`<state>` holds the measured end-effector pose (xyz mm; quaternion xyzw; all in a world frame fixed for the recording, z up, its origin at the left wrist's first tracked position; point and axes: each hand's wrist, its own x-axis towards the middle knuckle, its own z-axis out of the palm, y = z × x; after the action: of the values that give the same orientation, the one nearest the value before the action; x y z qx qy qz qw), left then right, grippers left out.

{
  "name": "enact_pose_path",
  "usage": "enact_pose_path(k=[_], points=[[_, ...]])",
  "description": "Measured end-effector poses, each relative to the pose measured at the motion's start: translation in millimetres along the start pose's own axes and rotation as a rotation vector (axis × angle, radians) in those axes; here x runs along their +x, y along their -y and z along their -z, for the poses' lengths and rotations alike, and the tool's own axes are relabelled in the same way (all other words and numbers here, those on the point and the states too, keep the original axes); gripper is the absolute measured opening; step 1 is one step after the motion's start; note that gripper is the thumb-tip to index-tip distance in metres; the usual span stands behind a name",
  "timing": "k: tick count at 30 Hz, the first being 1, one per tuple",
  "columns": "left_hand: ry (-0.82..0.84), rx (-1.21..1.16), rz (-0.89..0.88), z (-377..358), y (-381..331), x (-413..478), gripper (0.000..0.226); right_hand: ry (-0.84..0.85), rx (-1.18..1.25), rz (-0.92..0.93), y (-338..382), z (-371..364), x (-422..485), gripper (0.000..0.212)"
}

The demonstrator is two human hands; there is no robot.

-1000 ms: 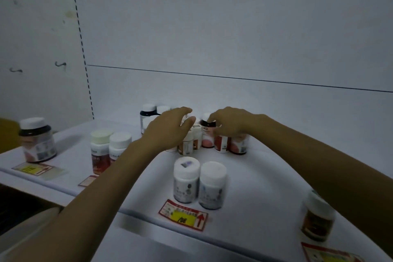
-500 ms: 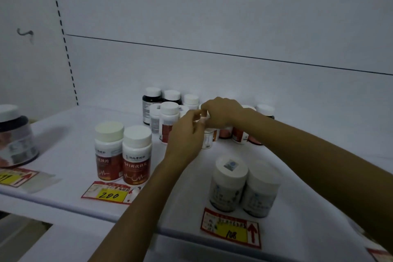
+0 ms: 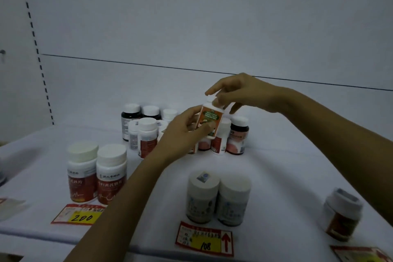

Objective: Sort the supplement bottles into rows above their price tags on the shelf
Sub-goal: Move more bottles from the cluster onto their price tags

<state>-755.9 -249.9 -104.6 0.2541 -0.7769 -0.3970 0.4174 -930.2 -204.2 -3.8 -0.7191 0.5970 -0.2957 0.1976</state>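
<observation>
Both hands hold a small bottle with an orange and green label [image 3: 210, 118] in the air above the back cluster. My left hand [image 3: 182, 132] grips its body from the left, thumb across the label. My right hand [image 3: 240, 93] pinches its white cap from above. Under them stands a cluster of unsorted bottles [image 3: 146, 127] at the back of the white shelf [image 3: 287, 176]. Two red-label bottles [image 3: 97, 174] stand above the "200" price tag [image 3: 79, 215]. Two pale bottles [image 3: 218, 200] stand above the "108" price tag [image 3: 205, 238].
A single brown bottle [image 3: 342, 215] stands at the right front, above a partly cut-off price tag [image 3: 359, 255]. Another tag [image 3: 10, 206] lies at the far left front. The white back wall rises just behind the cluster. A perforated upright [image 3: 36, 49] runs down the left.
The small orange-label bottle has been lifted out of the back cluster and now hangs above it in both hands. The camera has moved closer and lower.
</observation>
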Motion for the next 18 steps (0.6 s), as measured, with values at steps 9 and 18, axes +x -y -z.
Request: enact_pose_path(k=[9, 18], points=[[-0.083, -0.039, -0.075, -60, -73, -3, 0.047, -0.230, 0.264, 0.047, -18, 45, -75, 0.029], [-0.323, -0.024, -0.102, -137, -110, -31, 0.054, -0.212, 0.433, 0.020, -54, 49, -150, 0.037]])
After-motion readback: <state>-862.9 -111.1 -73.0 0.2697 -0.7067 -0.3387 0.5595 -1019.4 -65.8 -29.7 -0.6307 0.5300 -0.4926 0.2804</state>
